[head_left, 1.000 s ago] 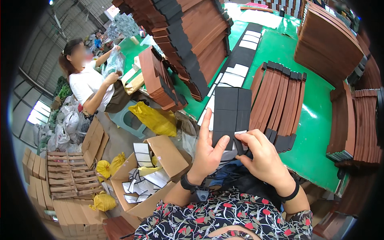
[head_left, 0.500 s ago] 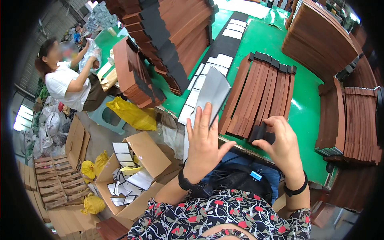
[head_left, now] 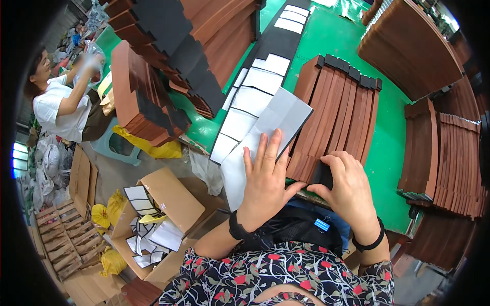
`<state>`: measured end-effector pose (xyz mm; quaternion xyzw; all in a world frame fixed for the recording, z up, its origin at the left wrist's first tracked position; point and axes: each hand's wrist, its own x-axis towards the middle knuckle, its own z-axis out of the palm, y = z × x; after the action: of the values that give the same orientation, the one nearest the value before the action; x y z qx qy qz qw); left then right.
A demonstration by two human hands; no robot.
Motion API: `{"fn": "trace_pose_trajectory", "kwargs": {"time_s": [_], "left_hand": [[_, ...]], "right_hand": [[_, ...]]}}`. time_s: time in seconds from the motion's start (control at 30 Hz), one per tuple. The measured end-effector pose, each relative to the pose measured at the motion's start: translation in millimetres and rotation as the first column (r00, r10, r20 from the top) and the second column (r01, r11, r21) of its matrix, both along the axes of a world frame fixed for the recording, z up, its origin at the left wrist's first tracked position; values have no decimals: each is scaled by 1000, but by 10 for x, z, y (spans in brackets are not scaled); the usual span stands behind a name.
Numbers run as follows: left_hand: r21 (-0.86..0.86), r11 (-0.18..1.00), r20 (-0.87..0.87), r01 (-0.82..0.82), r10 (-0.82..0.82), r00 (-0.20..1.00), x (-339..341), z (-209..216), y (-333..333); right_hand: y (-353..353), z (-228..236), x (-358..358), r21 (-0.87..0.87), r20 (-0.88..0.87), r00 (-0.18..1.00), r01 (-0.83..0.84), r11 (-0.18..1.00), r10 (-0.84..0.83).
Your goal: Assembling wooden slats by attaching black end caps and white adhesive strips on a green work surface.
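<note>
Several long reddish-brown strips (head_left: 334, 112), wood-like with black far ends, lie side by side on the green tabletop. At their near end my right hand (head_left: 349, 186) curls around a black pad (head_left: 322, 175), thumb and fingers at its edges. My left hand (head_left: 266, 178) lies flat with fingers stretched out. Its fingertips overlap a pale grey-white sheet (head_left: 286, 115) with a black edge, and its thumb points to the strips' near end. Beside it, a black sheet (head_left: 275, 43) carries rows of white pieces (head_left: 240, 122). My right fingers partly hide the pad.
Tall stacks of brown strips (head_left: 224, 30) stand at the far left, with more stacks (head_left: 408, 48) on the right. Below left, a cardboard box (head_left: 173, 194) holds white and black scraps. A person (head_left: 64, 104) handles a clear bag beyond a stool (head_left: 115, 145).
The view has shifted, with the scene at left sliding further left. My left hand has come closer to the strips' near end, and the pale sheet now leans further right over them.
</note>
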<state>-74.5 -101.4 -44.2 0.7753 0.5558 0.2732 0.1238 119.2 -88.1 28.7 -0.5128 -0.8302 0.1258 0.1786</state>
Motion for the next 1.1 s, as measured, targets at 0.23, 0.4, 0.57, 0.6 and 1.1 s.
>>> {"fn": "trace_pose_trajectory", "kwargs": {"time_s": [0.23, 0.4, 0.57, 0.6, 1.1], "left_hand": [[-23, 1000, 52, 17, -16, 999, -23, -31, 13], [-28, 999, 84, 28, -26, 996, -22, -30, 18], [-37, 999, 97, 36, -32, 995, -23, -16, 16], [-36, 999, 96, 37, -33, 995, -23, -13, 22], [-45, 998, 99, 48, -43, 994, -27, -13, 12]], "right_hand": [[26, 73, -60, -86, 82, 996, 24, 996, -17], [38, 95, -92, -89, 119, 993, 15, 996, -4], [43, 89, -87, -88, 137, 991, 18, 996, -6], [47, 87, -85, -92, 135, 991, 23, 996, -10], [18, -41, -35, -19, -19, 999, 31, 999, -31]]}}
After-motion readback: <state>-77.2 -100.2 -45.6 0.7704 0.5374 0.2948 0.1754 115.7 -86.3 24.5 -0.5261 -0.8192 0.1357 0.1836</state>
